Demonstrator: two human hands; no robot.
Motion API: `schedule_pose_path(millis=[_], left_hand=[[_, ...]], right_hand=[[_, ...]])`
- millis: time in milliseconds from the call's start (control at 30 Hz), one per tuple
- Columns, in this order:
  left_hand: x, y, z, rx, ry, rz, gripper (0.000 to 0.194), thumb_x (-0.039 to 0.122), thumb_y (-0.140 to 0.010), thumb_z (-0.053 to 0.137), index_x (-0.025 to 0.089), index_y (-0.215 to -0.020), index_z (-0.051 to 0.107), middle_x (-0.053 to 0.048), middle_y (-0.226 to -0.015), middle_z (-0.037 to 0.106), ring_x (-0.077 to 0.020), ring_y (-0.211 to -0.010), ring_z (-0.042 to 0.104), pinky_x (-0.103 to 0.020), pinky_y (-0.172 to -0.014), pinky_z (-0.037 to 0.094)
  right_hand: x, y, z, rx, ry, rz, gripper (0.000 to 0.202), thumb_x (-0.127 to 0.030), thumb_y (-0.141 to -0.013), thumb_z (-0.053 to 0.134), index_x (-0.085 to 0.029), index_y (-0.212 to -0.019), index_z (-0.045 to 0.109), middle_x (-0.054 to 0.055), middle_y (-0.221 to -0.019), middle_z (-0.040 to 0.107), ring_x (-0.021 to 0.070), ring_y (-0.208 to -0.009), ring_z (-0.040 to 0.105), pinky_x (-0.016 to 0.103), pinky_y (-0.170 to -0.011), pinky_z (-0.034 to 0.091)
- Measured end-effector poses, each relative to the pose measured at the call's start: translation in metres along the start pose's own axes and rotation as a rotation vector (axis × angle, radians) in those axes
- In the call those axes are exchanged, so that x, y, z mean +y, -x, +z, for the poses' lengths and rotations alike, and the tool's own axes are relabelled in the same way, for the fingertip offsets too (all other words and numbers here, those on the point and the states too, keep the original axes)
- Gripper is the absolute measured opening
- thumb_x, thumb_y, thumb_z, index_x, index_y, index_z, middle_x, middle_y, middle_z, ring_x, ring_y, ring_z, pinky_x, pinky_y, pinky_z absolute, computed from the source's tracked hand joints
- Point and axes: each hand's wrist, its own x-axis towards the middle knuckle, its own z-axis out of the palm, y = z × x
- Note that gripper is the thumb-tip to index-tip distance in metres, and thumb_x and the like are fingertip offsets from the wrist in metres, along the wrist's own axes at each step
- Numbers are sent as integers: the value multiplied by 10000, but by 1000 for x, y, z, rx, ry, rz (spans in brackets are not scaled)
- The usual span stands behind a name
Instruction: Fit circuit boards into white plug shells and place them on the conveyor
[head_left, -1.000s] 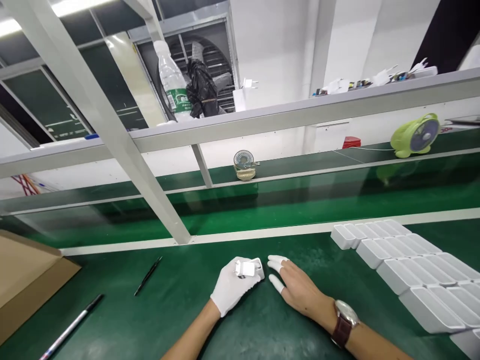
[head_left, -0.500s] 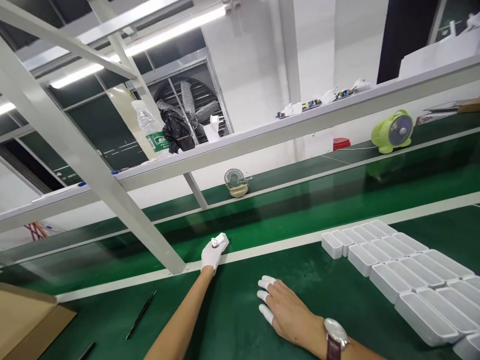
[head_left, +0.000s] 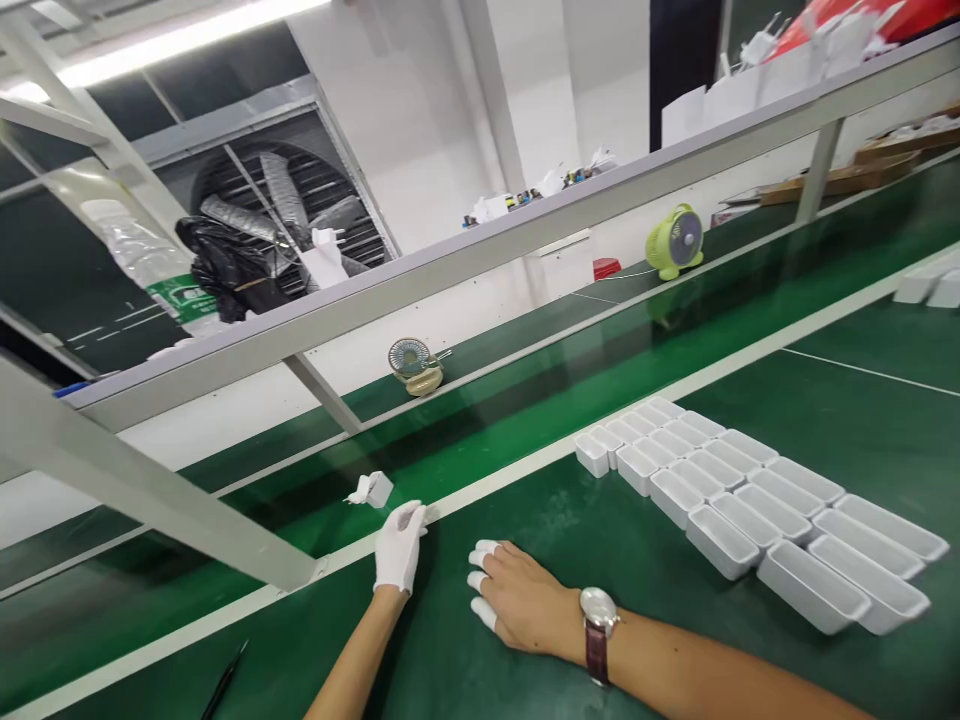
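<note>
From here I see a white charger (head_left: pixel 371 490) on the green belt (head_left: pixel 480 440), just beyond the gloved left hand (head_left: pixel 399 550), whose fingers curl, though I can't tell whether their tips meet. The right hand (head_left: pixel 525 598), fingers slightly apart, is over the table (head_left: pixel 540 510), left of rows of white trays (head_left: pixel 721 545).

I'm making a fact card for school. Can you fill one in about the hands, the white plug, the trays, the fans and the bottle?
Left hand: white glove, close to the plug, not holding it
Right hand: white fingertip covers, watch on wrist, holding nothing
Plug: white, with a white box, beyond the pale rail
Trays: white, in rows
Fans: beige, lime, big
Bottle: green label, on the shelf
</note>
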Motion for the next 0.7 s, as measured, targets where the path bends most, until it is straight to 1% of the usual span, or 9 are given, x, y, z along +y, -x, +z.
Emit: schedule_pose_path(millis=[100,167,233,300,367,467,567,633,700], left_hand=[[33,24,36,-229,-4,116,368,496,-786,696,165,-947,714,-78,-907,745,-248,-863,713,-397,-784,602],[62,40,64,-353,-11,220,250,422,-792,712,205,-913,740,-55,-1003,740,-229,-960,698,-384,-889,577],[91,54,92,-515,-84,419,171,342,-828,677,226,-930,751,-60,-1090,720,-221,-949,691,-401,-867,582],[116,65,119,-629,-154,591,201,274,-852,645,239,-1028,735,-76,-1217,681,-204,-907,692,-396,-802,602],[134,71,144,-705,-226,701,261,240,-853,642,252,-1102,721,-78,-1316,637,-218,-982,688,-404,-836,606],[145,75,174,-770,-330,779,301,251,-856,652,249,-1151,714,-79,-1390,594,-269,-1153,645,-456,-989,559],[146,72,194,-817,-387,831,328,259,-828,693,224,-1152,717,-94,-1415,574,-306,-1244,597,-485,-1079,499],[145,69,198,-838,-396,855,336,238,-811,705,212,-1146,715,-99,-1365,610,-299,-1227,606,-474,-1075,502],[144,67,193,-837,-391,856,295,215,-833,678,211,-1125,716,-90,-1269,666,-271,-1175,632,-457,-1058,512]], right_hand=[[1,-3,-3,-17,16,-2,277,-300,-966,486,-124,-1102,652,163,-1205,648,305,-1177,562,454,-1060,414],[2,-5,-3,-35,13,3,272,-304,-939,518,-113,-1065,664,172,-1146,670,313,-1128,585,454,-1035,428],[2,-7,-1,-51,-14,12,280,-297,-912,543,-102,-1068,670,180,-1113,693,317,-1085,611,447,-1003,446],[3,-9,4,-61,-42,23,276,-261,-895,543,-98,-1078,671,175,-1092,715,306,-1031,641,423,-958,472],[5,-11,9,-72,-52,29,255,-225,-861,562,-100,-1051,677,157,-1036,735,291,-952,664,398,-904,494],[6,-12,13,-80,-55,29,210,-220,-800,624,-123,-977,683,127,-980,745,278,-893,668,375,-869,504],[7,-13,13,-80,-61,34,130,-216,-789,635,-157,-898,675,95,-946,745,256,-864,662,351,-842,505],[7,-13,12,-87,-63,30,100,-211,-791,629,-164,-868,671,85,-927,743,244,-835,658,344,-819,506],[8,-15,10,-97,-63,17,114,-210,-791,625,-155,-877,675,87,-910,743,241,-813,656,347,-812,505]])
